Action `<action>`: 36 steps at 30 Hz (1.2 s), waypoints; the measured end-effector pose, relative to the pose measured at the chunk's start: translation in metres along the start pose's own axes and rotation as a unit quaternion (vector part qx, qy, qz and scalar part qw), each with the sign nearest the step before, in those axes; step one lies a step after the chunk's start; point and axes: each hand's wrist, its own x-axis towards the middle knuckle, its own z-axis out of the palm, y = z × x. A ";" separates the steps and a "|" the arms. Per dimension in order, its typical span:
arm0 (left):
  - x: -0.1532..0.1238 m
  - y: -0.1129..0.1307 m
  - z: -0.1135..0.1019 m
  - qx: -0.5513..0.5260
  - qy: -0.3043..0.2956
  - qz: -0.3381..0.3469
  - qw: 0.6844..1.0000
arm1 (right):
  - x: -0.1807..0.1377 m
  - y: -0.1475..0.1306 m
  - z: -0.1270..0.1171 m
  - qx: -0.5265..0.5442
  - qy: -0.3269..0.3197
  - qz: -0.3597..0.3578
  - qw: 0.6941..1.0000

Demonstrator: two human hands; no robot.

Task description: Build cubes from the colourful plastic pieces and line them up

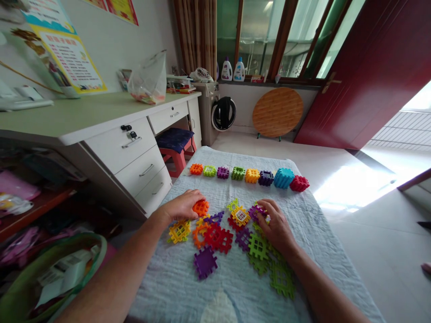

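My left hand [183, 207] is closed around the edge of an orange interlocking plastic tile [201, 208], on the left of the loose pile. On the right, the fingers of my right hand [276, 226] close on a purple tile [255, 212], partly hidden by them. Between my hands lie a yellow tile with a white lattice [240, 216], red tiles [217, 237] and a purple triangular piece [214, 218]. Nearer me are a solid purple tile [205, 263] and several green tiles [258, 246]. Another yellow tile [179, 231] rests below my left hand.
A row of assembled cubes, among them a light blue one [284, 178] and a red one [299, 183], stands across the cloth-covered table [235, 298]. To the left are a desk with drawers [117, 150] and a green-rimmed basket [101, 251]. A stool [177, 140] stands beyond.
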 end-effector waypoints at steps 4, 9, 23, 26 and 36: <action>0.005 0.004 -0.003 0.037 0.001 0.006 0.999 | 0.000 0.001 0.000 -0.005 0.001 -0.003 1.000; 0.006 0.006 -0.003 0.067 0.017 0.031 0.997 | 0.000 0.004 0.000 -0.005 0.009 -0.009 1.000; 0.025 -0.052 -0.030 0.052 0.151 0.005 0.987 | 0.007 0.029 -0.015 -0.013 0.068 0.032 0.997; 0.047 -0.076 -0.047 0.070 0.166 -0.046 0.983 | 0.007 0.035 -0.015 -0.015 0.066 0.041 0.997; 0.110 -0.105 -0.090 0.082 0.084 -0.080 0.990 | 0.008 0.043 -0.017 -0.014 0.065 0.062 0.996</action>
